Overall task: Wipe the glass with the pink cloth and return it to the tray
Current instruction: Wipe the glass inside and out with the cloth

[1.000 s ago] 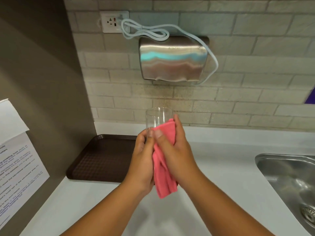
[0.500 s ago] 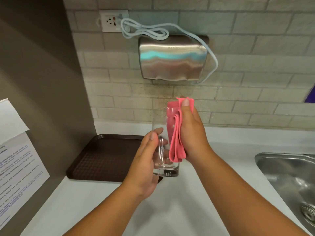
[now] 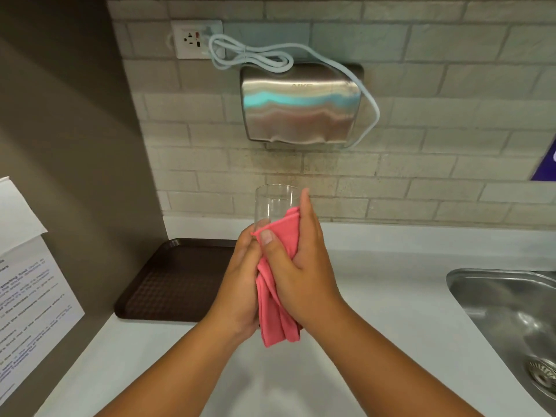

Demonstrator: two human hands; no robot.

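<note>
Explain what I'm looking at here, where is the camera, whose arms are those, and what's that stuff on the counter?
There is no machine here. The camera is worn on a person's head and looks forward and down, so the two bare arms reaching in from the bottom are that person's own.

The left hand grips the lower part of a clear drinking glass, held upright above the counter. The right hand presses a folded pink cloth against the side of the glass, wiping it.

On the white counter lies a dark brown plastic tray at the left, with nothing visible on it. A steel sink is set into the counter at the right. On the tiled wall hangs a shiny metal hand dryer, its white cable running to a wall socket.
</note>
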